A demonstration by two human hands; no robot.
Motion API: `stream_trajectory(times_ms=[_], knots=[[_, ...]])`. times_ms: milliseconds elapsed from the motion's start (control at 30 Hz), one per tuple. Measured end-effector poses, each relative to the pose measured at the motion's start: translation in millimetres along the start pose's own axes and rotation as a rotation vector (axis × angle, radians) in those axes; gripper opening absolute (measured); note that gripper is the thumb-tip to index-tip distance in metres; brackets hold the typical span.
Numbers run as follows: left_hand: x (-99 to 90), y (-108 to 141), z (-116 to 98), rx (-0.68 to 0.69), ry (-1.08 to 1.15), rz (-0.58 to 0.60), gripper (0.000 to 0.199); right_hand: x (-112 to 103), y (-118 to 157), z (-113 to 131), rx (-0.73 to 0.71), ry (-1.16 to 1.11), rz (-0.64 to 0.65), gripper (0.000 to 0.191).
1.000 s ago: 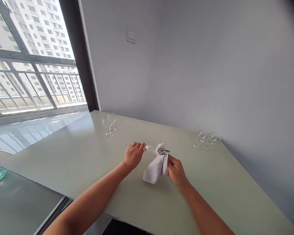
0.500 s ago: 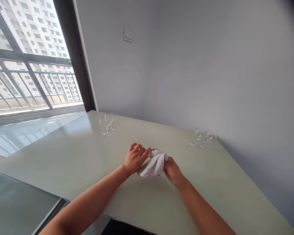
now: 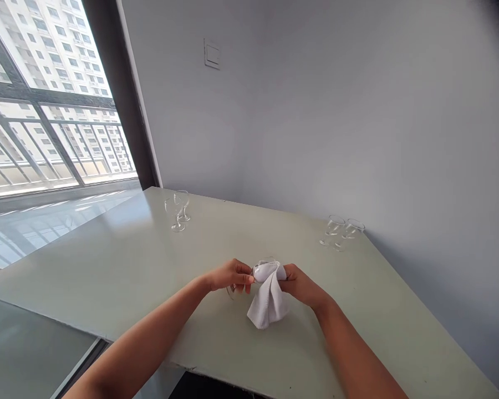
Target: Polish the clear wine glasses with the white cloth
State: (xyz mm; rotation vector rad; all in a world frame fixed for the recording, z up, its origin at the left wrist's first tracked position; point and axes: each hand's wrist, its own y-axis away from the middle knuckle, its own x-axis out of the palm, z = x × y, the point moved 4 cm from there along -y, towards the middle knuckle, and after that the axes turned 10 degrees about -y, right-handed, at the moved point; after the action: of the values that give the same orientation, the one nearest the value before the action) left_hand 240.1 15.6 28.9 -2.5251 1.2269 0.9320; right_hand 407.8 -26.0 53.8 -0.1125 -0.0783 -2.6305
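My left hand point(image 3: 234, 275) is closed round the stem end of a wine glass point(image 3: 256, 270), which lies tilted on its side with its foot showing to the left of my fingers. A white cloth point(image 3: 269, 302) is bunched into and over the bowl and hangs down in folds. My right hand point(image 3: 294, 285) grips the cloth at the bowl's right side; its fingertips are partly hidden by the fabric. Most of the bowl is covered, so its rim shows only faintly.
Two stemmed glasses point(image 3: 178, 213) stand upright at the table's far left. Two more point(image 3: 333, 228) stand near the wall on the right. The pale table point(image 3: 141, 277) meets a grey wall point(image 3: 357, 111). A glass-topped surface point(image 3: 33, 338) lies lower left.
The glass has come out from under the cloth on the left, its foot now visible. My left hand has shifted down onto the stem, and the cloth now hangs lower.
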Motion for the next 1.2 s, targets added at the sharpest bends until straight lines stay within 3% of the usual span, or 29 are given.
stream_trajectory(times_ms=[100,133,233,300,333,467,500,533,567,700,767,833,933,1100,1200], knots=[[-7.9,-1,-9,0.052,-0.504,-0.438,0.034,-9,-11,-19,0.000,-0.117,-0.202,0.026],[-7.9,0,-12,0.080,-0.659,-0.533,0.034,-11,-14,-27,0.004,-0.172,-0.270,0.026],[-6.3,-1,-12,0.124,-0.829,-0.582,0.033,-10,-20,-37,0.007,-0.243,-0.304,0.025],[-8.8,-1,-6,0.089,-0.669,-0.507,0.035,-5,-18,-29,-0.013,-0.165,-0.193,0.022],[-8.7,-2,-1,0.068,-0.522,-0.408,0.037,-2,-15,-22,-0.017,-0.107,-0.121,0.021],[5.8,-1,6,0.021,0.111,0.169,0.052,4,1,4,0.028,0.038,0.116,0.022],[8.3,-1,4,0.021,0.185,0.242,0.055,4,3,7,0.033,0.040,0.131,0.023],[8.7,-2,4,0.017,0.202,0.240,0.056,2,4,7,0.032,0.034,0.119,0.024],[6.9,-3,3,0.009,0.161,0.165,0.056,-1,2,6,0.026,0.022,0.082,0.025],[-7.2,-4,-4,0.064,-0.389,-0.408,0.041,-14,-12,-21,0.009,-0.130,-0.200,0.027],[-7.0,-3,-9,0.133,-0.634,-0.531,0.035,-17,-18,-35,0.009,-0.234,-0.308,0.027],[-6.8,-3,-7,0.150,-0.711,-0.543,0.032,-15,-22,-40,-0.005,-0.258,-0.304,0.025],[-9.9,-3,1,0.064,-0.523,-0.440,0.032,-8,-18,-31,-0.036,-0.114,-0.133,0.021],[-5.2,-1,7,-0.051,0.132,0.009,0.039,-4,-2,-6,0.027,0.115,0.116,0.018],[-4.8,1,2,-0.035,0.314,0.196,0.042,-4,3,1,0.053,0.195,0.203,0.014]])
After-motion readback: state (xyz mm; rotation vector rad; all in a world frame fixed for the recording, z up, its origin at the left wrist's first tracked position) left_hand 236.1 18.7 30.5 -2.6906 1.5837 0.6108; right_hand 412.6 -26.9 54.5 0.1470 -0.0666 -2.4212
